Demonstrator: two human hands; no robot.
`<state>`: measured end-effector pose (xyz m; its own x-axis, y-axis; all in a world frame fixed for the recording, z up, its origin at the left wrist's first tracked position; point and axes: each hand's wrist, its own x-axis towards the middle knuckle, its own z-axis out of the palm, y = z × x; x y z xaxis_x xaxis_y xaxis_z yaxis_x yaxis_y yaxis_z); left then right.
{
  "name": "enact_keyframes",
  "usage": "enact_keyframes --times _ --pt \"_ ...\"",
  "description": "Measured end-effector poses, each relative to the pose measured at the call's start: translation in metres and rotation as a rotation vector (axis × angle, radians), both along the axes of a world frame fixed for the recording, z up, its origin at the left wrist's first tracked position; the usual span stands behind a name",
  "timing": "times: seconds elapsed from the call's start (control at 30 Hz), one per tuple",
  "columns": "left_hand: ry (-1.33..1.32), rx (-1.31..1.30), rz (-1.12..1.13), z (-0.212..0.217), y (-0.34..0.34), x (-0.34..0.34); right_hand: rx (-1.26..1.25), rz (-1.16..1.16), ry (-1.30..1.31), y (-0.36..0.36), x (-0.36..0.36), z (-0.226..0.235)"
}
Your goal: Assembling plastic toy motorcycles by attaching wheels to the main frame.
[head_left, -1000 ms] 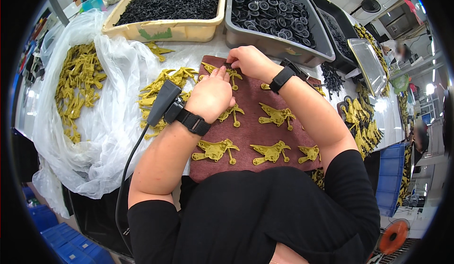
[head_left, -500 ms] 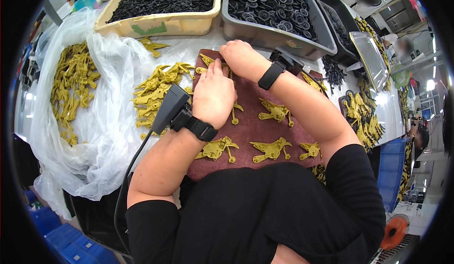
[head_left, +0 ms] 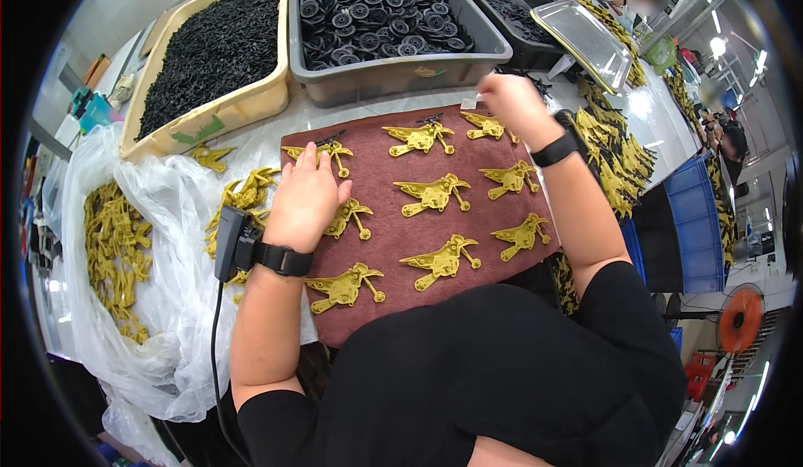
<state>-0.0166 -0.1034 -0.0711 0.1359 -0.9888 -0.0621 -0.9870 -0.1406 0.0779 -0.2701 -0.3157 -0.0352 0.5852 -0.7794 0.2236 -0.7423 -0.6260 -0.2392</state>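
My left hand (head_left: 305,195) lies palm down over the left side of a brown-red mat (head_left: 368,224), its fingers spread. Its fingertips touch or cover part of a yellow plastic toy motorcycle frame (head_left: 343,164) at the far left, with a small black piece (head_left: 331,137) at its upper edge. Another yellow frame (head_left: 350,218) shows partly beside the hand. Just above the mat's far right corner is my right hand (head_left: 512,103), near a yellow frame (head_left: 488,127). Its fingers look curled but are smeared, so whether they hold anything is unclear. Several similar frames lie in rows.
Behind the mat stand a cream bin (head_left: 203,128) of small black parts and a grey bin (head_left: 401,82) of black toy wheels. Yellow frames lie in clear plastic sheeting (head_left: 180,283) at the left. More yellow-and-black assemblies (head_left: 615,149) are heaped at the right.
The view has swung, and more of the mat shows. My right hand has left the far-left frame beside my left hand and moved rightward to the mat's far right corner.
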Motion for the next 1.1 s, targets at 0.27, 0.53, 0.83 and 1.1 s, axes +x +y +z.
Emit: enact_keyframes --times 0.27,0.53,0.83,1.1 --pt "0.123 -0.02 -0.135 0.044 0.04 -0.017 -0.067 -0.298 0.238 -0.069 -0.101 -0.071" --pt "0.208 -0.052 -0.167 0.023 0.086 -0.037 0.182 -0.192 -0.122 0.001 -0.064 -0.003" --pt "0.153 -0.207 -0.069 0.008 0.086 -0.046 0.883 0.356 -0.49 0.101 0.061 -0.004" --pt "0.174 -0.187 -0.061 -0.004 0.085 -0.042 0.274 0.635 -0.319 0.107 0.113 -0.035"
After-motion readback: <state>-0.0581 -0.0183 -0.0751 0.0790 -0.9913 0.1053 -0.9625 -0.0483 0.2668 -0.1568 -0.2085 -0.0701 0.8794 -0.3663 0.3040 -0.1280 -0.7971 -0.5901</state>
